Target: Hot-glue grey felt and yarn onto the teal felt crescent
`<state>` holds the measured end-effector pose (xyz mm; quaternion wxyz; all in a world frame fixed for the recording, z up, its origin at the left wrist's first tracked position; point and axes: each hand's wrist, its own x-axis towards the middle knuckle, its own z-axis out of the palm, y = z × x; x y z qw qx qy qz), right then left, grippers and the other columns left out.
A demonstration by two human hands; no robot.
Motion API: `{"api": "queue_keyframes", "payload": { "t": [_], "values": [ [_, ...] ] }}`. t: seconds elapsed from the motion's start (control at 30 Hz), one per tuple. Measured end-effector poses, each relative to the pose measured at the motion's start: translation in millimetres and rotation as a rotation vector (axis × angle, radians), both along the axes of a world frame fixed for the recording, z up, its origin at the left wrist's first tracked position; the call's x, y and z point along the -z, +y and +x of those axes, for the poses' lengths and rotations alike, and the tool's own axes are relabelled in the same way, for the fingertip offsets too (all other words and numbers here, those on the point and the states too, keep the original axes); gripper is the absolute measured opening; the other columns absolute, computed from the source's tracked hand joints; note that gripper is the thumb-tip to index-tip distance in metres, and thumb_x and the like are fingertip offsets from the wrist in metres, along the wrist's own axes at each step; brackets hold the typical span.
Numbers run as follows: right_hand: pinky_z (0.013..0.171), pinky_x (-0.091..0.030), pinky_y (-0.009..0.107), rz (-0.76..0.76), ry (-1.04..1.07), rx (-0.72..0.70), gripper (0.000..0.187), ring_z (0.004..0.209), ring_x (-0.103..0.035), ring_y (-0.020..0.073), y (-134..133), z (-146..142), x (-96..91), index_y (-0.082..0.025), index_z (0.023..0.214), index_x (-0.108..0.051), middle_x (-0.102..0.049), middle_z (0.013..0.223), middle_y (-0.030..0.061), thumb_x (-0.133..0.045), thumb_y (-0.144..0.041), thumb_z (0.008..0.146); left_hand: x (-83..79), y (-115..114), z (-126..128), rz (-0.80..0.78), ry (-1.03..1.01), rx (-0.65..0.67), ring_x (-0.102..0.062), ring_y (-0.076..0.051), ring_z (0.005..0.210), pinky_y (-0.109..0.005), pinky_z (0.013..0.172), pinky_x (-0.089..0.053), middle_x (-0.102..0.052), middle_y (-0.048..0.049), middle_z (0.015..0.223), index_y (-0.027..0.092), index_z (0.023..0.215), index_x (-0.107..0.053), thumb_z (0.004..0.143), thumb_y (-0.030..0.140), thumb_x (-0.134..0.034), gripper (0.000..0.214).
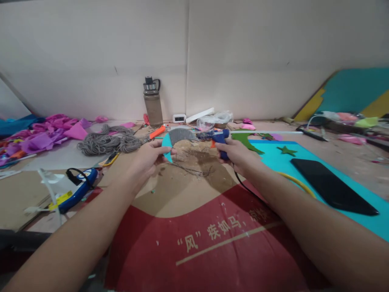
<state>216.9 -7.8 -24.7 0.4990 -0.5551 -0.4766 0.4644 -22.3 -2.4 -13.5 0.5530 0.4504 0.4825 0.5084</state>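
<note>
My left hand [150, 155] pinches a curved crescent-shaped piece [181, 135] by its turquoise end. The rest of the crescent is grey, arching up and over to the right. In my right hand [238, 154] is a blue hot glue gun [221, 138] with an orange trigger, its fingers wrapped round the handle. A long white glue stick [267, 132] sticks out of the gun's back, and its nozzle points left at the grey end of the crescent. Whether the nozzle touches it I cannot tell. Below both hands lies a stained cardboard sheet [194, 194] with a red printed part.
Grey rope [106, 141] lies at left near pink and purple scraps [57, 129], a utility knife [110, 159] and a blue power strip [80, 190]. A bottle [153, 105] stands by the wall. To the right, a black phone [332, 184] and green star [286, 151] rest on a turquoise sheet [267, 152].
</note>
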Motion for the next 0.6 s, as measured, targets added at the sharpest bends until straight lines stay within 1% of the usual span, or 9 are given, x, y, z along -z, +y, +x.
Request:
{"api": "queue_keyframes", "payload": {
  "t": [0.1,0.23,0.33,0.47,0.5,0.53,0.57,0.6],
  "values": [
    [0.039,-0.037,0.016,-0.128,0.020,0.004,0.014,0.046,-0.046,0.0064,11,-8,4.9,-0.017,0.073,-0.048,-0.047,0.054,-0.0036,-0.057,-0.013,0.082,-4.0,1,-2,-0.001,-0.037,-0.022,-0.062,-0.010,0.055,-0.014,0.043,-0.044,-0.071,-0.0058,0.067,0.012,0.079,-0.068,0.064,0.007,-0.068,0.016],
    [0.039,-0.039,0.016,-0.182,-0.012,0.001,0.013,0.045,-0.046,0.0069,16,-18,6.5,-0.016,0.074,-0.050,-0.048,0.052,-0.0037,-0.056,-0.012,0.083,-8.0,1,-4,0.001,-0.076,-0.033,-0.061,-0.008,0.055,-0.012,0.042,-0.041,-0.070,-0.0040,0.067,0.012,0.082,-0.068,0.065,0.007,-0.068,0.018],
    [0.042,-0.041,0.018,-0.217,-0.059,-0.014,0.011,0.045,-0.047,0.0070,21,-19,8.7,-0.016,0.074,-0.051,-0.050,0.053,-0.0031,-0.055,-0.011,0.084,-10.1,0,-3,-0.002,-0.097,-0.038,-0.063,-0.008,0.057,-0.011,0.042,-0.040,-0.070,-0.0036,0.067,0.012,0.081,-0.068,0.066,0.005,-0.067,0.017],
    [0.048,-0.045,0.025,-0.238,-0.194,-0.023,0.012,0.049,-0.052,0.0116,31,-15,8.2,-0.016,0.070,-0.054,-0.054,0.056,0.0006,-0.057,-0.012,0.081,-10.8,-2,-2,-0.006,-0.089,-0.016,-0.063,-0.008,0.057,-0.011,0.042,-0.041,-0.070,-0.0044,0.067,0.012,0.084,-0.068,0.069,0.005,-0.065,0.017],
    [0.051,-0.045,0.027,-0.237,-0.232,-0.020,0.014,0.051,-0.053,0.0133,31,-13,6.2,-0.016,0.067,-0.054,-0.054,0.056,0.0014,-0.060,-0.014,0.080,-10.6,-2,-2,-0.003,-0.085,-0.010,-0.062,-0.008,0.056,-0.011,0.042,-0.042,-0.070,-0.0047,0.067,0.011,0.084,-0.068,0.069,0.005,-0.065,0.016],
    [0.054,-0.045,0.028,-0.204,-0.289,-0.006,0.017,0.055,-0.054,0.0149,30,-11,3.4,-0.017,0.064,-0.053,-0.053,0.056,0.0019,-0.063,-0.016,0.078,-10.5,-2,-1,-0.001,-0.083,-0.006,-0.063,-0.008,0.056,-0.011,0.042,-0.042,-0.070,-0.0049,0.068,0.011,0.083,-0.068,0.069,0.004,-0.065,0.015],
    [0.059,-0.044,0.029,-0.129,-0.378,0.020,0.020,0.061,-0.055,0.0164,27,-9,0.0,-0.018,0.061,-0.052,-0.052,0.057,0.0025,-0.066,-0.017,0.075,-10.5,-2,-1,0.000,-0.085,-0.008,-0.063,-0.009,0.057,-0.011,0.042,-0.042,-0.070,-0.0051,0.068,0.011,0.082,-0.068,0.069,0.004,-0.065,0.015],
    [0.063,-0.044,0.029,-0.020,-0.489,0.051,0.022,0.066,-0.055,0.0177,23,-9,-3.6,-0.018,0.059,-0.052,-0.052,0.059,0.0034,-0.067,-0.018,0.074,-10.7,-2,-1,0.002,-0.089,-0.013,-0.063,-0.009,0.057,-0.011,0.042,-0.042,-0.070,-0.0052,0.068,0.012,0.082,-0.068,0.069,0.004,-0.065,0.015]
  ]
}}
